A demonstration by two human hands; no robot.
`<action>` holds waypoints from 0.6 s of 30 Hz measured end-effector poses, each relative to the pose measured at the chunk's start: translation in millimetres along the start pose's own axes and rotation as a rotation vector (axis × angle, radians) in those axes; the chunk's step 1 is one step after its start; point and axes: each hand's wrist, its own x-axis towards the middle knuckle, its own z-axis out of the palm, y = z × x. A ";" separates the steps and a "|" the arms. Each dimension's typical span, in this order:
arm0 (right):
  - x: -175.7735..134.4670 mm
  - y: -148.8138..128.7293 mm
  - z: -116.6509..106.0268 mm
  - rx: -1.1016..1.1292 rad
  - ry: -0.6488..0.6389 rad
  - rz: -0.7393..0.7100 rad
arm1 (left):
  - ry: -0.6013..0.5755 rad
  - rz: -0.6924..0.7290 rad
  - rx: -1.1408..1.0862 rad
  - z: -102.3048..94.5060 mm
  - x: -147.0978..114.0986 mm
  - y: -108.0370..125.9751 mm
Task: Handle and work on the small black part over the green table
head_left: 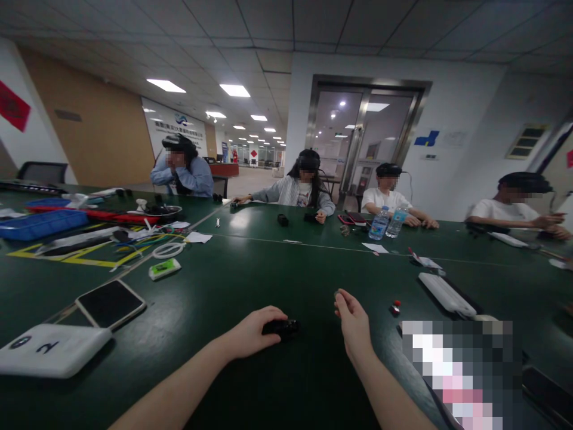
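Observation:
My left hand (pixel 255 331) is closed around a short black cylindrical object (pixel 292 326) lying on the dark green table (pixel 242 382). Its thumb and fingers lie along either side, and the palm hides part of the object. To the right, my right hand (pixel 353 319) is raised a little above the table in a pinch. A tiny bit of something shows at its fingertips, too small to name. The two hands are apart. Beyond my right hand, a small red and silver item (pixel 395 307) stands on the table.
At left lie a phone (pixel 111 303), a white power bank (pixel 54 351), a green packet (pixel 165 269), cables and a blue tray (pixel 45 224). Water bottles (pixel 379 224) stand at the far right side. Another white device (pixel 447 294) lies at right. Several people sit across the table.

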 end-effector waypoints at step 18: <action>-5.3 -7.0 1.6 -0.028 0.003 -0.030 | 0.003 0.005 -0.035 1.6 0.4 -3.9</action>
